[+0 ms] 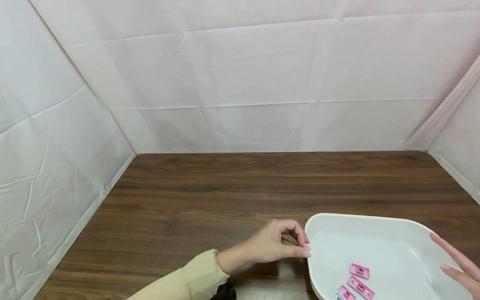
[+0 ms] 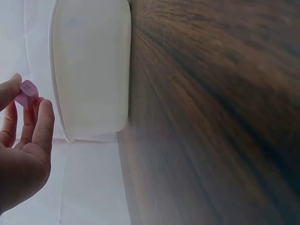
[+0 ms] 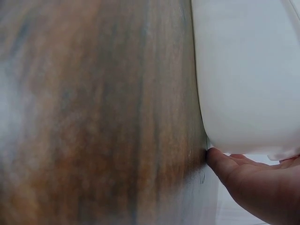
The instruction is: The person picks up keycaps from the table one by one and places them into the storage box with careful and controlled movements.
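Note:
My left hand is at the left rim of a white tray. Thumb and fingertips pinch a small pink piece, which bears a dark mark on its end in the left wrist view. Inside the tray lie several flat pink pieces with dark print, among them an upper one and a longer one. On the far side, my right hand has its fingers stretched out at the tray's right rim. In the right wrist view that hand sits beside the tray's corner, partly hidden behind it.
A dark wooden table carries the tray at its front right. White cloth walls enclose the back and sides. A pale printed piece lies at the bottom edge of view, and a black object shows beneath the left sleeve.

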`<move>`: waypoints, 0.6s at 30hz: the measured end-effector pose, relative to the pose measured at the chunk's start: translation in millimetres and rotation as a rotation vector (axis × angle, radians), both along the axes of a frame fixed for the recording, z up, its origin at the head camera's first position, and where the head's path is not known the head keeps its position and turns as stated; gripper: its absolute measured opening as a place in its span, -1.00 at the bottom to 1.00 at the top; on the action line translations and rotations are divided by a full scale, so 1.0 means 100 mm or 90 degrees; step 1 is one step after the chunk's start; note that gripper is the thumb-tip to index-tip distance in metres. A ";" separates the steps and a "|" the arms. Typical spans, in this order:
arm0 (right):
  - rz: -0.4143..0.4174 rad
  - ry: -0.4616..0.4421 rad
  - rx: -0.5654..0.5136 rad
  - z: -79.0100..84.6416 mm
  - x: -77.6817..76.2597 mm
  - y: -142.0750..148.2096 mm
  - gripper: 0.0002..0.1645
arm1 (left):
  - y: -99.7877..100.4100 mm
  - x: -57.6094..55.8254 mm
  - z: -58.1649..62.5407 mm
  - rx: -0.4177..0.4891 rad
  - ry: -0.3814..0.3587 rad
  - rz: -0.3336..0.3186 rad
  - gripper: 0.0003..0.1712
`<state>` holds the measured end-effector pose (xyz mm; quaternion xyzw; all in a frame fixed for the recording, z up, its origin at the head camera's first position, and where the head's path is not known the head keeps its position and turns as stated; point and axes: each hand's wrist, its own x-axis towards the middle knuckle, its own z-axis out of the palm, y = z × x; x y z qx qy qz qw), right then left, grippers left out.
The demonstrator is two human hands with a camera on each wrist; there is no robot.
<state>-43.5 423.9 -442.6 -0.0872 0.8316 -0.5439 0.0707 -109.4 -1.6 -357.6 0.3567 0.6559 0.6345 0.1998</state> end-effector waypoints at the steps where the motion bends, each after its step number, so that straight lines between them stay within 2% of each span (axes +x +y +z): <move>1: 0.011 0.009 -0.024 0.00 0.00 0.00 -0.18 | 0.01 0.00 0.00 -0.002 -0.002 -0.001 -0.84; 3: 0.039 0.033 -0.076 -0.01 -0.01 0.00 -0.16 | 0.03 0.01 0.00 -0.007 -0.002 -0.002 -0.84; 6: 0.054 0.043 -0.113 0.00 -0.01 -0.02 -0.15 | 0.07 0.01 0.00 -0.017 -0.008 -0.004 -0.83; 13: 0.014 0.034 -0.034 -0.01 -0.01 -0.01 -0.17 | 0.14 0.03 0.04 -0.026 -0.018 -0.009 -0.85; 15: 0.015 0.035 -0.045 -0.02 -0.01 -0.02 -0.17 | 0.16 0.03 0.04 -0.026 -0.013 -0.012 -0.86; 18: 0.032 0.043 -0.105 0.00 0.00 -0.05 -0.16 | 0.18 0.03 0.05 -0.026 -0.002 -0.018 -0.86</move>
